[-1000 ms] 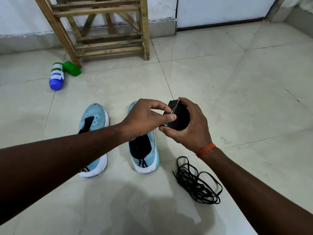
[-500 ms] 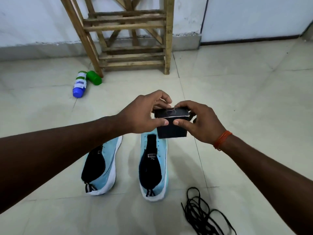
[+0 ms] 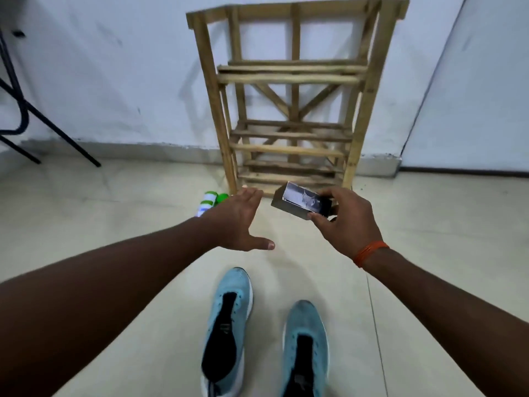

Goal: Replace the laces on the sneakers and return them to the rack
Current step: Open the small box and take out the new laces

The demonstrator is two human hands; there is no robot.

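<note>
Two light blue sneakers without laces stand on the tiled floor below my arms, the left sneaker (image 3: 227, 325) and the right sneaker (image 3: 305, 348). My right hand (image 3: 343, 222) holds a small dark box (image 3: 300, 203), tilted, with a pale open face towards me. My left hand (image 3: 237, 222) is spread open just left of the box, apart from it and holding nothing. The wooden shoe rack (image 3: 292, 101) stands against the wall straight ahead, its shelves bare. The black laces on the floor are out of view.
A blue and white bottle with a green cap (image 3: 207, 204) lies on the floor left of the rack's foot, partly behind my left hand. Black metal legs (image 3: 25, 116) stand at the far left. A white door (image 3: 475, 96) is at the right.
The view has tilted up, so the rack fills the top and the black laces have left the frame. My left hand has let go of the box and spread open.
</note>
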